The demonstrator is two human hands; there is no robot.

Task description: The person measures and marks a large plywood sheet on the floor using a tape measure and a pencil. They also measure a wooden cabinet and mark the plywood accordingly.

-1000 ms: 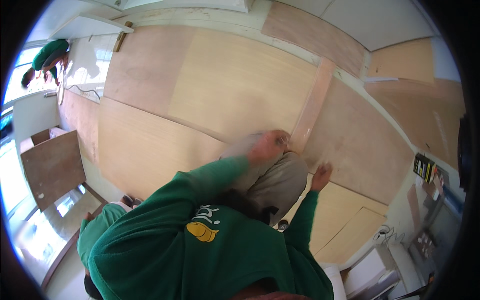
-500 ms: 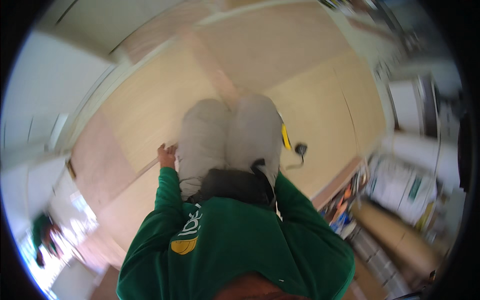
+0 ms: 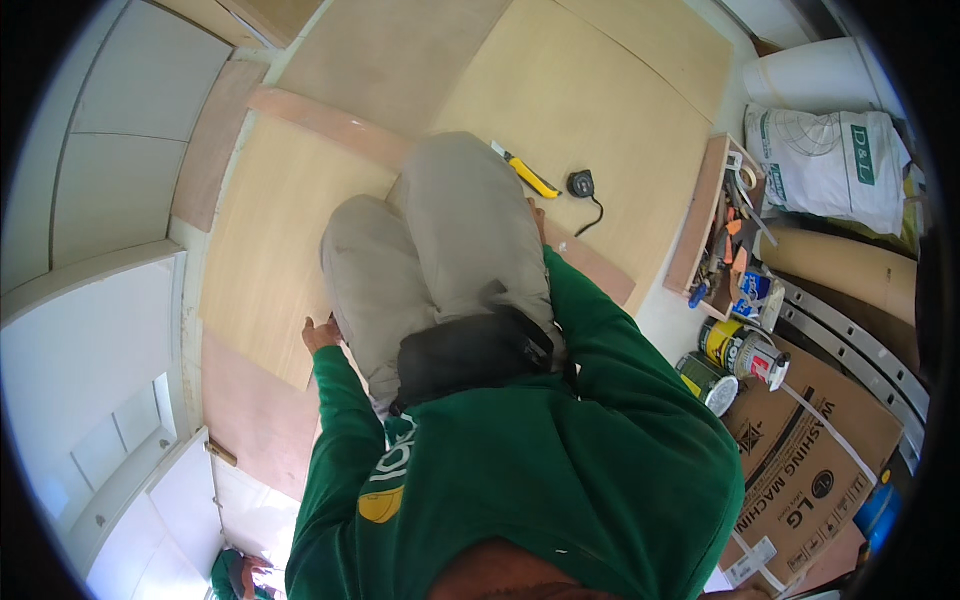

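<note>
I kneel on pale plywood boards (image 3: 590, 100) in grey trousers. My left hand (image 3: 320, 334) rests low beside the left knee, fingers apart, its inner side partly hidden. Beside my right thigh, my right hand (image 3: 538, 218) touches the board, most fingers hidden by the leg. Just past it lie a yellow utility knife (image 3: 532, 173) and a black tape measure (image 3: 581, 184) with a dark strap. A narrow reddish wooden strip (image 3: 320, 126) crosses the boards ahead of my knees.
On the right are a wooden tray of tools (image 3: 682, 260), white sack (image 3: 800, 165), cardboard roll (image 3: 840, 265), metal ladder (image 3: 850, 345), cans (image 3: 708, 382) and large carton (image 3: 810, 450). White cabinets (image 3: 120, 150) line the left. A co-worker (image 3: 230, 578) in green shows at lower left.
My body and view have turned right, bringing tool tray, cans and carton into full view. My hands dropped from in front of me to beside my legs. The co-worker shifted down in view.
</note>
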